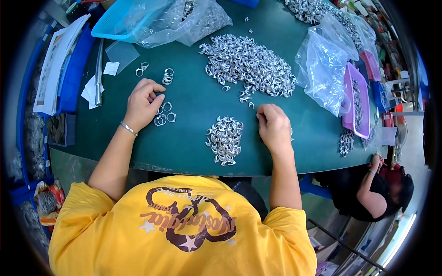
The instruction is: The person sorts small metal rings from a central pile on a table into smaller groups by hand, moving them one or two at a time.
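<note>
My left hand (143,102) rests on the green tabletop with its fingers loosely bent, thumb and forefinger apart, and nothing visible between them. Close to it lie several silver rings (171,117), and a small stack of rings (168,76) stands just beyond the fingertips. My right hand (275,129) is closed, its fingers curled down toward the table. Whatever it holds, if anything, is hidden. Between the hands sits a small heap of silver crescent-shaped metal pieces (225,140). Farther off, a much larger heap of similar crescent pieces (251,64) spreads over the table.
A blue basket (120,23) with plastic bags stands at the far left. Nearer lie a metal rod (99,73) and papers. On the right are a clear plastic bag (322,69), a pink tray (364,110) of metal parts, and another person (368,193) in black.
</note>
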`<act>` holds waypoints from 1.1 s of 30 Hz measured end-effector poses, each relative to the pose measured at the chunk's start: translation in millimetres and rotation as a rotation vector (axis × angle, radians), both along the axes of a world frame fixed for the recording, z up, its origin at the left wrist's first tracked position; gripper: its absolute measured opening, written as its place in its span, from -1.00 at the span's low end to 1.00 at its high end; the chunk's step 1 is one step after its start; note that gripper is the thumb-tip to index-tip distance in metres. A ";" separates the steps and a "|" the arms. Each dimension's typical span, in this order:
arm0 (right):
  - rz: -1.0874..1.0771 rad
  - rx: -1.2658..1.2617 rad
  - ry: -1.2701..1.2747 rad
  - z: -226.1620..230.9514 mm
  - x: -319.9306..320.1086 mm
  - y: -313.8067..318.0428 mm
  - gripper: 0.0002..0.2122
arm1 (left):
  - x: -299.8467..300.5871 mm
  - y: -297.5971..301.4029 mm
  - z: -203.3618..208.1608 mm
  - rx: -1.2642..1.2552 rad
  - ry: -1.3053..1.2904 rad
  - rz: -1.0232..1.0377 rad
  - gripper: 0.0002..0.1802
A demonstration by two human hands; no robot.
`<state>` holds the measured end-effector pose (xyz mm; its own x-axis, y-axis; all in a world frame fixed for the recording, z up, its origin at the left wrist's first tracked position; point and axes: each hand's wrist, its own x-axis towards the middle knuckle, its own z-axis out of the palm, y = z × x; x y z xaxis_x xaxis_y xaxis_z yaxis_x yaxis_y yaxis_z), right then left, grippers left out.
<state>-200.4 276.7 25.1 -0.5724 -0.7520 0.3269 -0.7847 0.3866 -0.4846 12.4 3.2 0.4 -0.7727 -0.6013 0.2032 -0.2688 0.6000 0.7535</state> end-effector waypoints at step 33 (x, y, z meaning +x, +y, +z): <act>-0.063 0.012 -0.240 6.2 9.7 -0.3 -0.93 | -0.3 -1.0 0.2 -0.017 0.001 -0.008 -0.83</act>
